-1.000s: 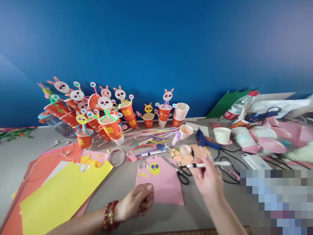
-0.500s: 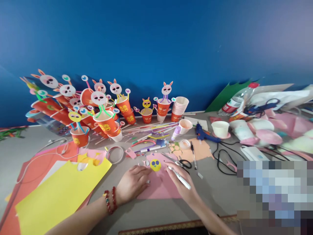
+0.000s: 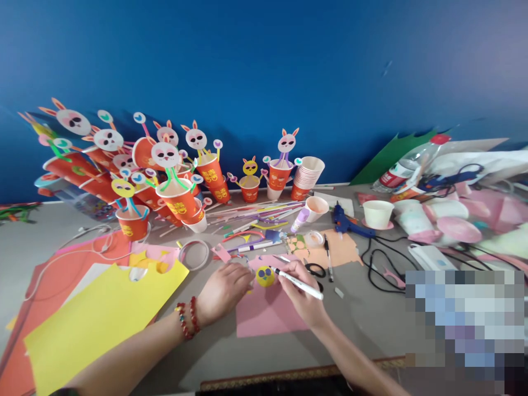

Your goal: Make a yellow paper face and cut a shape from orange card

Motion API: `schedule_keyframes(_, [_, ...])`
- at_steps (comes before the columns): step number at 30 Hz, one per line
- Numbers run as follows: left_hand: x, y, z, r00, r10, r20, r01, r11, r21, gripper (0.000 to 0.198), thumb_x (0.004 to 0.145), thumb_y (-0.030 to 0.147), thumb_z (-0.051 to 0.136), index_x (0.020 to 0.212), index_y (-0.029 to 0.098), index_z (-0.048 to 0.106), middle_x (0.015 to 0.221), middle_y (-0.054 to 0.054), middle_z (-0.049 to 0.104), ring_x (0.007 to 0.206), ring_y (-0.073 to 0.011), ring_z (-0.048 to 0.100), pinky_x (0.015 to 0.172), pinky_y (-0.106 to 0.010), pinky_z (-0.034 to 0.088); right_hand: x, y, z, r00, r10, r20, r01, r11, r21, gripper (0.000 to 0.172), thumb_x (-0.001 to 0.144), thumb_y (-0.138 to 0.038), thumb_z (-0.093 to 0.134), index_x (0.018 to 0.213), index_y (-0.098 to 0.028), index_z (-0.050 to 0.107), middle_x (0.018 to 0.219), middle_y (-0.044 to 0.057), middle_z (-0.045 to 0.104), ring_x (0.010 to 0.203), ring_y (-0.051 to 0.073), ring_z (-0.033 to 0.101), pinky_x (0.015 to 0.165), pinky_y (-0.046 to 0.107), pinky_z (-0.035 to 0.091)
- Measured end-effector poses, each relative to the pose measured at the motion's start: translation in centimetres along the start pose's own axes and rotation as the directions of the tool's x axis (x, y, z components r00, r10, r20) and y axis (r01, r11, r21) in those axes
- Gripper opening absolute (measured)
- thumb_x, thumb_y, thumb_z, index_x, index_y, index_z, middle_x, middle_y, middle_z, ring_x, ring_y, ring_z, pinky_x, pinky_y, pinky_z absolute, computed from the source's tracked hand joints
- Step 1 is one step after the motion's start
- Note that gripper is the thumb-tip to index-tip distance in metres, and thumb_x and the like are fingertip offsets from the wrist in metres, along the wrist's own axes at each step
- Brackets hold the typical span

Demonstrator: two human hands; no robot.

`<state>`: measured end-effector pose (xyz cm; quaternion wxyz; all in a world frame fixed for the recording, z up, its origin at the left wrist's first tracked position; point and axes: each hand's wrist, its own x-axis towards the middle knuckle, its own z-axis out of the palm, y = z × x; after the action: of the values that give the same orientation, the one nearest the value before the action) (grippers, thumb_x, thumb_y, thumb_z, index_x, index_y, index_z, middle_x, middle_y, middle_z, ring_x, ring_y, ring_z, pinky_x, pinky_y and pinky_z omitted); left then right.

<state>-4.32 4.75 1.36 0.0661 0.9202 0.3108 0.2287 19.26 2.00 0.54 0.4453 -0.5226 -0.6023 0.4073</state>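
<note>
Head view: a desk (image 3: 367,335) before a blue wall (image 3: 264,71); both hands are over the lower middle.
Right hand (image 3: 303,291): fingers clamped on a white marker (image 3: 303,286), held at a slant with its dark tip toward the upper left.
Marker tip: at the right edge of the yellow disc; contact cannot be told.
Yellow disc (image 3: 265,279): lies on the upper part of the pink sheet (image 3: 272,319), between the two hands; bears two dark eyes and a small blue mark.
Left hand (image 3: 225,294): palm down at the left edge of the pink sheet; fingers together, side by side; whether they grip anything cannot be told.
Left wrist: red bead bracelets (image 3: 193,314).
Right of sheet: scissors (image 3: 315,269) with black handles, partly hidden by the right hand; a black-capped pen (image 3: 329,261) beside them, over an orange sheet (image 3: 344,253).
Left of sheet: a ring-shaped tape roll (image 3: 194,268) near a large yellow sheet (image 3: 103,324).
Behind hands: a glue stick (image 3: 300,220) with a purple cap, leaning beside a paper cup (image 3: 317,210); a blue glue gun (image 3: 342,221) farther right.
Rear left: red cups (image 3: 177,204) with rabbit-faced paper figures.
</note>
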Motion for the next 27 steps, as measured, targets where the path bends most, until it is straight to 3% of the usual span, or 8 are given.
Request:
schedule_keyframes(3, [0.4,-0.8,0.5,1.0,-0.028,0.006,0.028,1.0,0.003,0.023,0.099,0.018,0.042,0.116,0.015,0.058,0.089,-0.009,0.07,0.08,-0.022,0.064,0.072,-0.036,0.054,0.8,0.4,0.7,1.0,-0.022,0.004,0.022,0.999,0.042,0.014,0.091,-0.029,0.054,0.079,-0.021,0.053,0.062,-0.002,0.055,0.053,0.014,0.049,0.049,0.025,0.036])
schedule_keyframes(7, [0.1,-1.2,1.3,0.999,-0.051,0.013,0.052,0.996,-0.073,0.022,0.099,0.015,0.041,0.111,0.015,0.06,0.103,-0.011,0.068,0.094,-0.0226,0.063,0.083,-0.037,0.053,0.9,1.2,1.2,0.998,-0.054,0.017,0.054,0.998,0.016,0.017,0.09,-0.026,0.052,0.074,-0.022,0.05,0.058,-0.005,0.046,0.05,0.012,0.04,0.048,0.025,0.031])
schedule_keyframes(13, [-0.2,-1.7,1.8,0.999,0.039,0.003,-0.039,0.995,-0.095,0.025,0.1,0.017,0.043,0.116,0.017,0.062,0.119,-0.01,0.068,0.103,-0.0214,0.06,0.089,-0.036,0.05,0.9,1.1,1.3,0.984,-0.167,0.06,0.175,0.972,-0.16,0.018,0.089,-0.019,0.052,0.071,-0.021,0.051,0.064,-0.002,0.052,0.06,0.015,0.049,0.058,0.027,0.036])
schedule_keyframes(27, [-0.3,-1.9,2.0,0.991,0.09,0.099,-0.091,0.996,0.007,0.029,0.101,0.022,0.041,0.112,0.022,0.069,0.125,-0.008,0.067,0.098,-0.0206,0.057,0.087,-0.037,0.048,1.0,0.9,1.3,0.979,-0.185,0.085,0.198,0.963,-0.184,0.019,0.089,-0.017,0.05,0.07,-0.021,0.05,0.063,-0.003,0.05,0.058,0.015,0.047,0.058,0.028,0.035])
